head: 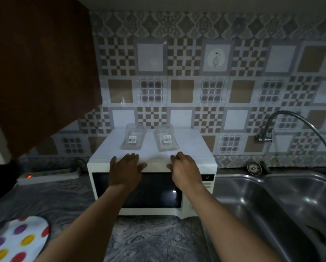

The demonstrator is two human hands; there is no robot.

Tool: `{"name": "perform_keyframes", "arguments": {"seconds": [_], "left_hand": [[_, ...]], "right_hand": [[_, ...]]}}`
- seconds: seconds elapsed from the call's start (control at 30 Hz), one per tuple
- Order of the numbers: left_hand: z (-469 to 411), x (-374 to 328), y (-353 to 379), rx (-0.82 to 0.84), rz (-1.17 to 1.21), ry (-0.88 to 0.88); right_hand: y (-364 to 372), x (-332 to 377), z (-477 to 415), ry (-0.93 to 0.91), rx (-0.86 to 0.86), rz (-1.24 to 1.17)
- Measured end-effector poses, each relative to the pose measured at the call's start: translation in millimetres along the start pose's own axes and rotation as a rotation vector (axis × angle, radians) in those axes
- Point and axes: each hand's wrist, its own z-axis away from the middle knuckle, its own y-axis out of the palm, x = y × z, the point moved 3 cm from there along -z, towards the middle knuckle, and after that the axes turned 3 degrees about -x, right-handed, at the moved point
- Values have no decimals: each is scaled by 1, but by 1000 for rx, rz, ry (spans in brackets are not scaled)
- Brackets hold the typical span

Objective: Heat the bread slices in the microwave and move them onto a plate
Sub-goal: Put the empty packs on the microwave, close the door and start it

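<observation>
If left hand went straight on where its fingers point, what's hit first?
Probably the left clear plastic container on the microwave top, just beyond the left hand; white top between looks bare, depth unclear.
</observation>
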Motion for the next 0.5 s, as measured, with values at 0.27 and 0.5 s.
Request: {"name": "perform_keyframes", "arguments": {"seconds": [0.27,0.5], "left_hand": [[71,-31,47,-63,23,4],[150,-61,135,248,117,5]], "right_hand": [[9,-15,49,26,88,46],[22,-64,109,402,-4,-158]]}}
